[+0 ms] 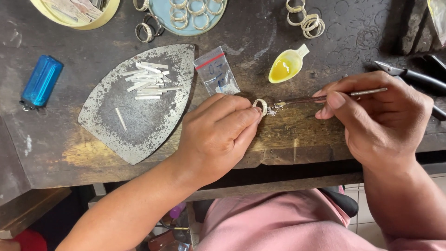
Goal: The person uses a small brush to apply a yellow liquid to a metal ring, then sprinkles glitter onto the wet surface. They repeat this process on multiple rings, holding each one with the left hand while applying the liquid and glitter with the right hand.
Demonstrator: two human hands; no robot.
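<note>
1. The surface (69, 148) is dark, scarred wood with pale scorch marks and ring-shaped stains.
2. The left hand (218, 135) has its fingers (241, 116) pinched together on a small silver ring (260, 106), held on edge near the middle of the surface, its opening facing roughly along the surface.
3. The right hand (381, 121) has its fingers (334, 100) closed on a thin metal tool (334, 95). Its long axis runs left to right, with the tip pointing left toward the ring, over a patch of white powder (275, 109).
4. A flat, iron-shaped metal plate (139, 130) on the left carries short silver strips (146, 79).
5. Behind lie a small plastic bag (216, 72), a pale spoon-shaped dish of yellow liquid (287, 65), loose rings (306, 21), a blue lighter (42, 81) and black-handled pliers (413, 76).
</note>
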